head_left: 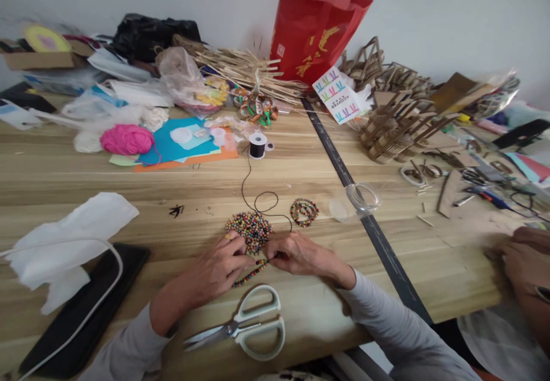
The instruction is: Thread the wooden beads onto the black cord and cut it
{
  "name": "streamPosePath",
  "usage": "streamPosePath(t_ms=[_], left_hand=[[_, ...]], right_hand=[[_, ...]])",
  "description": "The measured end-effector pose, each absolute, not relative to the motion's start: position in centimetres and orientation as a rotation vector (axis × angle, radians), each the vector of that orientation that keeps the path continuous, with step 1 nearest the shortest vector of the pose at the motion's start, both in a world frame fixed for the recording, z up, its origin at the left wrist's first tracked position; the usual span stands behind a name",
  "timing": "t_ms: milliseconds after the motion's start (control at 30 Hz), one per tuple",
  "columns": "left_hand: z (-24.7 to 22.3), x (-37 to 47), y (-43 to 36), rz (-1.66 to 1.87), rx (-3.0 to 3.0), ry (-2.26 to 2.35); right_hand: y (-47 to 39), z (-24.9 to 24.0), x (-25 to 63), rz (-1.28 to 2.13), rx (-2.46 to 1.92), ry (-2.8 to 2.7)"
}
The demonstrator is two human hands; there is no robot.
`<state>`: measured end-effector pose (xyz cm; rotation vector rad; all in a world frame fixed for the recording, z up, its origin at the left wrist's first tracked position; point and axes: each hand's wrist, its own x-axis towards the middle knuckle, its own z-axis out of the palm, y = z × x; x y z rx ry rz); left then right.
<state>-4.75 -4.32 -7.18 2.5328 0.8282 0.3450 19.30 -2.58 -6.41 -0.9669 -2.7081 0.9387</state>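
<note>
Nearest, a pair of scissors [234, 329] with pale handles is laid on the wooden table [206, 183], its blades pointed left. To the left, a dark flat object [90, 326] is crossed by a white cable [120, 266] and partly covered by white paper [86, 220].

Just beyond the scissors, a short strand of multicoloured beads [249, 277] is slanted across the tabletop, its upper end raised to the fingertips between the two hands. By the right hand [296, 253], that end is held in a closed pinch of thumb and finger, the other fingers being curled in. The left hand [215, 266] is placed beside the strand with fingers bent and loosely gathered at the edge of a pile of loose beads [251, 226]; whether anything is gripped by it cannot be told, as its fingertips are partly hidden. At the far right, another person's hand [524, 260] is seen near the table edge.

Behind the hands, a coil of strung beads [303, 201] is set just right of the pile. Black cord [243, 186] is led in loops from a spool [257, 149] down to the right hand. A clear ring [372, 195] is rested partly over a dark strip [326, 140].

Farther back, pink yarn [127, 139] is placed by a blue sheet [163, 140], and woven baskets [387, 134] are clustered at the right. Against the wall, thin wooden strips [240, 69] are heaped beside a red bag [315, 26].
</note>
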Motion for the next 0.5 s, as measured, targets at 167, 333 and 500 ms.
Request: streamPosePath(t_ms=[167,333,500], left_hand=[[-7.29,-4.96,-4.24,0.396,2.525,0.834],[-6.8,-5.34,-4.01,0.357,2.521,0.842],[-6.3,-5.7,-3.79,0.319,2.488,0.858]], right_hand=[[-2.52,-6.59,19.36,0.922,-0.956,-2.711],[-2.49,-6.67,19.39,0.922,-0.93,-2.707],[-2.47,-6.72,19.42,0.925,-0.93,-2.717]])
